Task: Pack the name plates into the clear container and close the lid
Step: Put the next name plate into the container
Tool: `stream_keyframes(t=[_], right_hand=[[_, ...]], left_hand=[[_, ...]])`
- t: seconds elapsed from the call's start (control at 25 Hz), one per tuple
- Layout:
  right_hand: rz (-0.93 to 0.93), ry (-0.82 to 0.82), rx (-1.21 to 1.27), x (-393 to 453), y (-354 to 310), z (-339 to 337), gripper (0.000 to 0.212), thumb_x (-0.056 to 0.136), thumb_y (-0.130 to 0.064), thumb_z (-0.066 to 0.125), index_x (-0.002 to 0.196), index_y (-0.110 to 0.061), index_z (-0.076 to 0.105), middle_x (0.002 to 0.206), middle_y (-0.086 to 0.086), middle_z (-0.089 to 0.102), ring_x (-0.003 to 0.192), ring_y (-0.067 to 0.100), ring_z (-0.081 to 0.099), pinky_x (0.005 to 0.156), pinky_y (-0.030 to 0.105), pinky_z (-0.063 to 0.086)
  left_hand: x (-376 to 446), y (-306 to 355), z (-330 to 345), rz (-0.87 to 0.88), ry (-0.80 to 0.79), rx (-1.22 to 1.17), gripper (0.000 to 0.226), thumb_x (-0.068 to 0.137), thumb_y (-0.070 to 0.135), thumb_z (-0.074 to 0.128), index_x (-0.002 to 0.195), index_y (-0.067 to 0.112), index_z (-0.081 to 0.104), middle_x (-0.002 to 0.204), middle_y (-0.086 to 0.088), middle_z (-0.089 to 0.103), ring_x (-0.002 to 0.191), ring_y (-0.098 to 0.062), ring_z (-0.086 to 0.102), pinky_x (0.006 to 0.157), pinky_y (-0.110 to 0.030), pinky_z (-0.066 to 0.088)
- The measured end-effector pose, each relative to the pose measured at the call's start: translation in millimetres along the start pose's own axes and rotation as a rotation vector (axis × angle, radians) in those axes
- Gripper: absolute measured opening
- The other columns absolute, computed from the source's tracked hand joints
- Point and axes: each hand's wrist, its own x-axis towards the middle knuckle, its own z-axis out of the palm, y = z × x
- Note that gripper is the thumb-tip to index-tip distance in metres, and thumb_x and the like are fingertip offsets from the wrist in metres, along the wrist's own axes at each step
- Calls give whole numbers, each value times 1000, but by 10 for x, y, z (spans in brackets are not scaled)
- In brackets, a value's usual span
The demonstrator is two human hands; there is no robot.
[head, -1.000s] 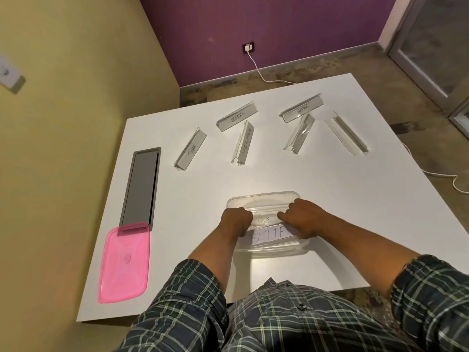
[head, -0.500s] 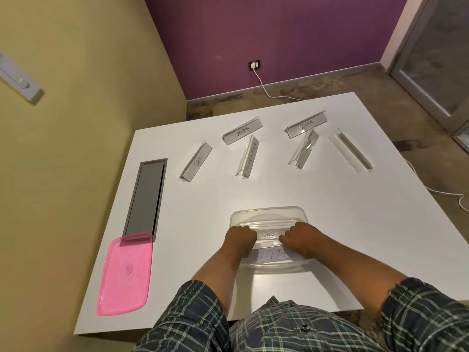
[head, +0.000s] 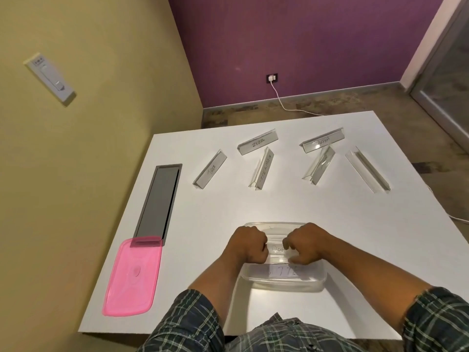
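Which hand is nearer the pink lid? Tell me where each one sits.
Left. The left hand is in the clear container, on the side facing the pink lid, with bare table between them. The right hand is beyond the left hand, farther from the lid.

The person wears a shirt (head: 256, 336) with a plaid pattern: dark blue-grey cloth crossed by thin white and pale green lines. Both sleeves are rolled up to about the elbow, the left sleeve (head: 187, 323) and the right sleeve (head: 441, 323), so the forearms are bare. The left hand (head: 250, 246) and the right hand (head: 308, 243) have no rings, no watch and no gloves
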Motion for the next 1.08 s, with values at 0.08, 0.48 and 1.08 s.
stream_keyframes(t=[0.08, 0.48, 1.08], right_hand=[[25, 71, 109, 91, 26, -205, 36, 83, -58, 53, 110, -36, 64, 100, -15, 72, 95, 15, 67, 78, 31, 48], [202, 191, 312, 914, 171, -979, 32, 85, -51, 61, 114, -39, 61, 98, -18, 71, 96, 12, 63, 74, 30, 43], [346, 142, 455, 2868, 432, -1580, 81, 80, -48, 73, 149, -28, 35, 144, -3, 54, 128, 21, 54, 100, 41, 47]], left_hand=[[-5, -119, -42, -130, 138, -135, 25, 78, 35, 47, 66, 16, 58, 67, -5, 65, 65, -28, 60, 55, -26, 32], [-102, -1167, -119, -631, 376, -603, 14, 75, 23, 51, 81, 22, 64, 79, 9, 69, 75, -18, 64, 65, -26, 50], [776, -2439, 135, -911, 462, -1074, 59, 92, 23, 60, 148, 14, 42, 137, -12, 60, 124, -27, 58, 103, -38, 47]])
